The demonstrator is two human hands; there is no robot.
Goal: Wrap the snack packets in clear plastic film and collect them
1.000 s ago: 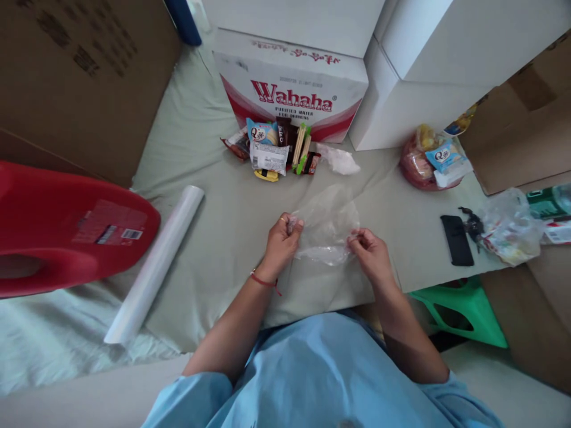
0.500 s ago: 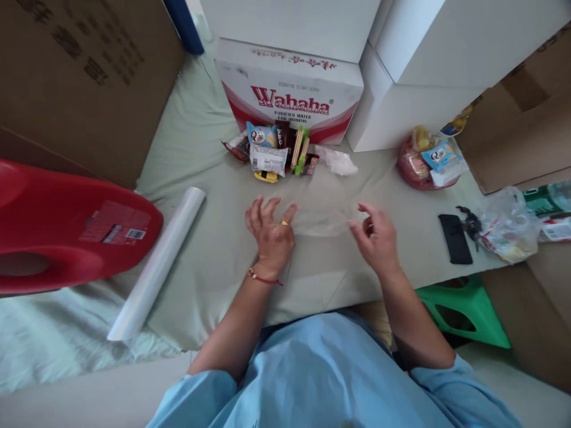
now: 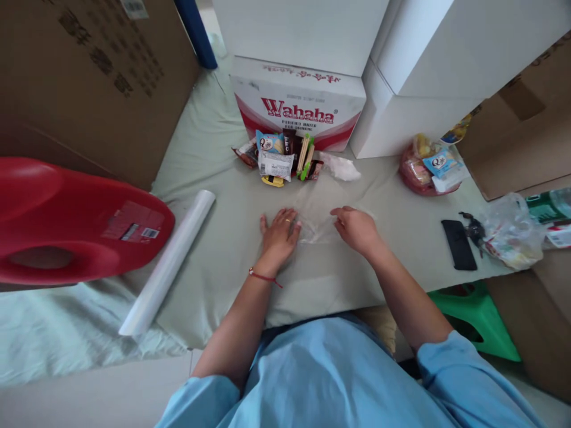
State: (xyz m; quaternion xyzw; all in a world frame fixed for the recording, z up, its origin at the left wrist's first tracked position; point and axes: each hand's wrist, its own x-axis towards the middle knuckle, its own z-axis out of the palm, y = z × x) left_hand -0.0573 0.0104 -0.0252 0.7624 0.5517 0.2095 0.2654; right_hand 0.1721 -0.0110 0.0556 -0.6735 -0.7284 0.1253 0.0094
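A thin clear plastic sheet (image 3: 317, 217) lies on the cloth-covered table in front of me, hard to see against the cloth. My left hand (image 3: 280, 235) rests flat at its left edge, fingers apart, with a ring and a red bracelet. Over the sheet's right part is my right hand (image 3: 357, 229), its fingers closed and its index fingertip pointing inward onto the plastic. Whether the right fingers pinch anything is hidden. Just beyond the sheet sit a pile of wrapped snacks (image 3: 275, 163), several green-and-tan sticks (image 3: 305, 157) and a crumpled white wrapper (image 3: 341, 167).
A white Wahaha carton (image 3: 298, 110) stands behind the snacks. Left are a roll of plastic film (image 3: 169, 261) and a red jug (image 3: 84, 223). Right are a red bowl of snacks (image 3: 417, 172), a black phone (image 3: 458, 244), a plastic bag (image 3: 513, 229) and a green stool (image 3: 477, 318).
My left hand has flattened onto the table. My right hand has moved left over the sheet, and its fingers have closed from a spread thumb and index. The view has shifted slightly.
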